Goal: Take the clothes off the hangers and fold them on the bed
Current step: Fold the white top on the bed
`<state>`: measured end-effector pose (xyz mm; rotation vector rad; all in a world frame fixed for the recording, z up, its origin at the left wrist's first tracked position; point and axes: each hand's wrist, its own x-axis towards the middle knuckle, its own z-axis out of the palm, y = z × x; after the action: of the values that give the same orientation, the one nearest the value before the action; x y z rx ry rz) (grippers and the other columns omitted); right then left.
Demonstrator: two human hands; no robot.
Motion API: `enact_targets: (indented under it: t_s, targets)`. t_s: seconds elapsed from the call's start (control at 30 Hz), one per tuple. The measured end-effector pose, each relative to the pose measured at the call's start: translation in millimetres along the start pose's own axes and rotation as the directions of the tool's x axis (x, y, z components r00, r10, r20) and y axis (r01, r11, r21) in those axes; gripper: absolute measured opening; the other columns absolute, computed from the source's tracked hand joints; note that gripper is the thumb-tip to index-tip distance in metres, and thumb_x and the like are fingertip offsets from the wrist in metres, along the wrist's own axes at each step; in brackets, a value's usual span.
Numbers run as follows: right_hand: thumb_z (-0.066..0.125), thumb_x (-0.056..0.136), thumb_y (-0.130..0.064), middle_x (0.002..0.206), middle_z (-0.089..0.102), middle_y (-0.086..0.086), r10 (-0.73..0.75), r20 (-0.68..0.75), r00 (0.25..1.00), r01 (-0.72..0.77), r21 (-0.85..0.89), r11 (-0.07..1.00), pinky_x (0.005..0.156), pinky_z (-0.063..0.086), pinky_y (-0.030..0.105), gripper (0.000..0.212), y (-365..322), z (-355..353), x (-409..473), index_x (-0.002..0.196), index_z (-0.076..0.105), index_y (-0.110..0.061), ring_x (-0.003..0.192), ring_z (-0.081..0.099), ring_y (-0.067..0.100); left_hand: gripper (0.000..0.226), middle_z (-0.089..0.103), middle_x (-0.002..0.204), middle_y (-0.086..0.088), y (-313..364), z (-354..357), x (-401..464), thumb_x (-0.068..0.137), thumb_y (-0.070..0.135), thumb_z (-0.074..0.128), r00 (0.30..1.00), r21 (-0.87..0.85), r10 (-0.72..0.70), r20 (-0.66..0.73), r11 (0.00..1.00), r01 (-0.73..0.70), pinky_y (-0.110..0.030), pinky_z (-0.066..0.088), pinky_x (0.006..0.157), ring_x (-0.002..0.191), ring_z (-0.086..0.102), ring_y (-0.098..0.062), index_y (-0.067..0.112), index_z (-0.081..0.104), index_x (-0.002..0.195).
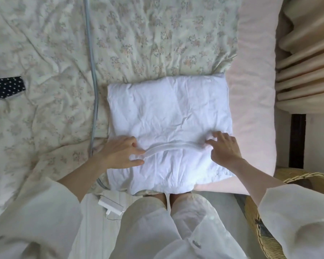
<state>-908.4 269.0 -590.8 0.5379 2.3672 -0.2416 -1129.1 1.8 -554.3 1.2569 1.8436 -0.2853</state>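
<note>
Cream sleeves point(32, 206) and pale trousers point(157, 230) right at the bottom, standing at the edge of the bed point(254, 101). Just ahead of the knees, white garment point(168, 113) folded into a rough rectangle, lying flat, half on the floral quilt point(148, 38), half on the pink sheet. Ribbed neckband point(174, 145) curving across its near part between the 2 hands. Left hand point(120, 152) resting on the left end of that band, fingers straight-ish and spread, pressing the cloth, not gripping. Right hand point(224, 148) on the right end, fingertips bent down onto the fabric; can't tell if pinching or just pushing. Grey cord point(93, 71) running down the quilt just left of the garment. Dark polka-dot cloth point(6, 86) way off at the left edge. White adapter point(110, 204) by the left knee, wicker basket point(266, 221) at lower right, peach curtains point(307, 53) at upper right.
</note>
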Motion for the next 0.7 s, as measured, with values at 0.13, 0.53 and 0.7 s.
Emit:
enact_targets:
  t_s: [0.13,0.53,0.7]
  targets:
    - [0.049,0.076,-0.008,0.107,0.059,0.013,-0.015,-0.253,0.967,0.065,0.188,0.98,0.083,0.04,0.044,0.027,-19.4,-13.0,14.8,0.093,0.07,-0.009,0.097,0.056,0.037,0.043,0.058,0.088,0.001,1.2,-1.1,15.8,0.087,0.051,0.047,0.903,-0.25,-0.052,-0.426,0.966,-0.063,-0.028,0.042,0.081,0.085,0.057,-0.021,0.017,0.074,0.083]
    - [0.023,0.1,-0.032,0.158,-0.014,0.01,-0.039,-0.263,0.964,0.069,0.106,0.992,0.111,-0.002,0.06,0.057,-48.2,-93.0,112.4,0.151,-0.003,-0.029,0.144,-0.014,0.034,0.034,0.054,0.077,-0.002,-61.5,-94.3,80.9,0.09,0.039,0.056,0.431,-0.983,-0.902,-0.025,0.101,0.154,-0.024,0.042,0.071,0.081,0.051,-0.02,0.007,0.058,0.08]
    - [0.013,0.1,-0.044,0.157,-0.019,0.004,0.057,-0.096,0.994,-0.037,0.193,0.981,0.109,-0.007,0.065,0.053,-38.0,-88.9,132.1,0.148,-0.008,-0.038,0.143,-0.019,0.032,0.032,0.059,0.108,-0.014,-81.1,-92.6,82.8,0.096,0.023,0.049,0.371,-0.998,-0.926,0.065,-0.061,0.022,-0.025,0.037,0.073,0.089,0.044,-0.016,0.002,0.061,0.116]
